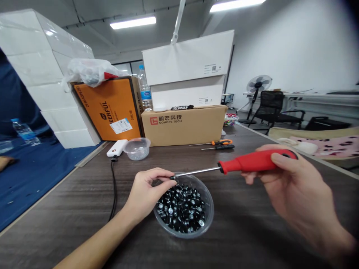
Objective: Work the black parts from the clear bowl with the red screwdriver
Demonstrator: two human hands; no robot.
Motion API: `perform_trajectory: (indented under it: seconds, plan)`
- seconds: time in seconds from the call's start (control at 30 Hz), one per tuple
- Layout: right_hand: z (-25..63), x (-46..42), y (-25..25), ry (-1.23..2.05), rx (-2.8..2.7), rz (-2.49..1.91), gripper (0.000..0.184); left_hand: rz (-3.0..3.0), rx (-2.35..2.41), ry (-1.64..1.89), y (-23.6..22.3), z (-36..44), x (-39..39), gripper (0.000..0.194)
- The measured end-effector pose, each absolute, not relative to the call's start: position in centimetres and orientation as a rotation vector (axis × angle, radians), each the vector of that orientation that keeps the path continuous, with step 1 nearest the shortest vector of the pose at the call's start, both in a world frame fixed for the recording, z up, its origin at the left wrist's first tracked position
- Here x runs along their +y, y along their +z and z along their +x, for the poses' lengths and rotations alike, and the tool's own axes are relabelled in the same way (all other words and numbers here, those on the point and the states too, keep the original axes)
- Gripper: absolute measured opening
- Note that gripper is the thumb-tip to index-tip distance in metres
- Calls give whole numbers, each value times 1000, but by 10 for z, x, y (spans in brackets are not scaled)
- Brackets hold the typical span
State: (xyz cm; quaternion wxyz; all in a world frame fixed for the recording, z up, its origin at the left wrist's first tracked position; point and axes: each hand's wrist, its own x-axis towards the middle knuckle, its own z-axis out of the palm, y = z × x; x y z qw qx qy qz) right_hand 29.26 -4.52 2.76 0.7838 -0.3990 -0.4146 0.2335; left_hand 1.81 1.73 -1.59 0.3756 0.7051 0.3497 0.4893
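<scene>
My right hand (291,186) grips a red-handled screwdriver (252,163) and holds it level above the table. Its steel shaft (196,172) reaches left, and the tip ends at the fingertips of my left hand (147,190). Those fingers pinch a small object against the tip, mostly hidden by them; it looks like a screw. My left hand sits over the rim of a clear plastic bowl (209,201). The bowl is filled with several dark screws (182,209) with shiny heads.
A smaller clear cup (137,148) holding small metal parts, a white power bank (117,148) with a black cable, and two more screwdrivers (217,145) lie on the dark wood table (70,239). Cardboard boxes (182,125) stand behind them.
</scene>
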Motion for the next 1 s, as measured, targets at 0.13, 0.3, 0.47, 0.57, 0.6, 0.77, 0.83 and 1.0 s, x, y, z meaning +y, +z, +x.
perform_trajectory:
  seconds: [0.13,0.3,0.47,0.57,0.6,0.77,0.83,1.0]
  plan:
    - [293,-47,23,534,-954,-823,19,1824,944,1272,-17,18,17,15]
    - [293,-48,22,532,-980,-811,18,1858,961,1285,-16,18,17,15]
    - [292,-47,24,509,-979,-800,20,1884,953,1283,-16,17,17,14]
    - [292,-47,24,527,-991,-809,21,1876,939,1275,-17,16,16,13]
    - [292,-48,24,535,-991,-816,21,1869,936,1269,-17,17,16,13]
    - [292,-49,24,533,-961,-825,24,1839,924,1251,-17,17,16,13]
    - [292,-49,24,531,-957,-824,25,1830,924,1248,-17,18,15,13]
    - [291,-47,27,522,-948,-821,25,1823,927,1251,-17,18,15,13]
